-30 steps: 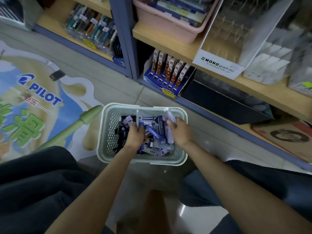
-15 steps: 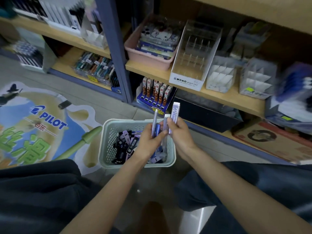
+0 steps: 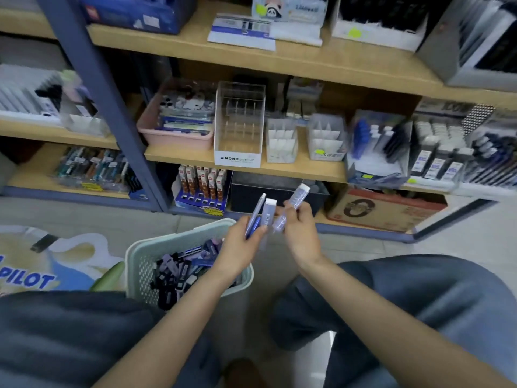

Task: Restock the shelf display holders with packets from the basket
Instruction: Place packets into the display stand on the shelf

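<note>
The left grip point(image 3: 239, 245) clutches a few packets point(image 3: 269, 212) and the right grip point(image 3: 300, 233) pinches one more packet point(image 3: 298, 198), both raised by the far right corner of the basket point(image 3: 179, 238). Picking looks done; the next move is probably to lift them to the empty holders point(image 3: 281, 142) on the shelf point(image 3: 307, 170) and slot each in upright.

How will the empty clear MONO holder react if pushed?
Probably light: the MONO holder looks empty, thin clear plastic, so it may slide back on the shelf. It stands tall on a narrow base, so a high push could tip it.
</note>
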{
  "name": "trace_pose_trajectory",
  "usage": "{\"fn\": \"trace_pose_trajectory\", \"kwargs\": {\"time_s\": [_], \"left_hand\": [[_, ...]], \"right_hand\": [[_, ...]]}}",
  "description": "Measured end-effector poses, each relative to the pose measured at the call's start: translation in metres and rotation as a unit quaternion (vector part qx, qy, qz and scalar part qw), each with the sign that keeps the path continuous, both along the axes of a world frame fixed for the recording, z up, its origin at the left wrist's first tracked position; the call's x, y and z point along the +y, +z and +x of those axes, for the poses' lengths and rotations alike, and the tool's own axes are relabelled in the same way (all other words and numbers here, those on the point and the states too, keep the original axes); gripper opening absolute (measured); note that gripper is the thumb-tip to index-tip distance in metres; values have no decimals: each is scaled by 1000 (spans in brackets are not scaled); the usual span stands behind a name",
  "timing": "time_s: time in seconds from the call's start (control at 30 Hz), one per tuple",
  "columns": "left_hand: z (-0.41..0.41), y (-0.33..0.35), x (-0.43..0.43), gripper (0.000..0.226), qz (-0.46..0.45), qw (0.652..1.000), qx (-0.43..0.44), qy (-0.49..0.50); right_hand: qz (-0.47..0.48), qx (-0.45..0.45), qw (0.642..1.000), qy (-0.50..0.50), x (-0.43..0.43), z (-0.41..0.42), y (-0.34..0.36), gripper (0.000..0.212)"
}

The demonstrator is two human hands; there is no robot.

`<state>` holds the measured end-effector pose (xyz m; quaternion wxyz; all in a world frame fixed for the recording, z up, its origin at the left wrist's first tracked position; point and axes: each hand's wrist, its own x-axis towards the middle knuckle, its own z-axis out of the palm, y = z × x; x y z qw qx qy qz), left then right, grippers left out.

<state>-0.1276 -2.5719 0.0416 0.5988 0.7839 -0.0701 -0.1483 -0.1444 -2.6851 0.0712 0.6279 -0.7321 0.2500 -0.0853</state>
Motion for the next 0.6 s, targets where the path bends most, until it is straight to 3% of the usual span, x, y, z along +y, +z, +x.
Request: {"fn": "trace_pose_trajectory", "kwargs": {"time_s": [0.13, 0.27, 0.47, 0.6], "left_hand": [[0, 9, -21, 7, 6, 999, -33, -36], [5, 12, -40, 17, 8, 999, -28, -34], [28, 14, -78, 13, 24, 998, -50, 6], [47, 13, -109, 13, 17, 999, -43, 26]], "right_hand": [[-41, -31, 999, 3, -30, -7, 11, 14], [-83, -49, 994, -47, -87, -3, 22, 13], [-193, -72, 972, -109, -188, 27, 40, 18], [-251, -63, 961, -98, -236, 57, 34, 8]]}}
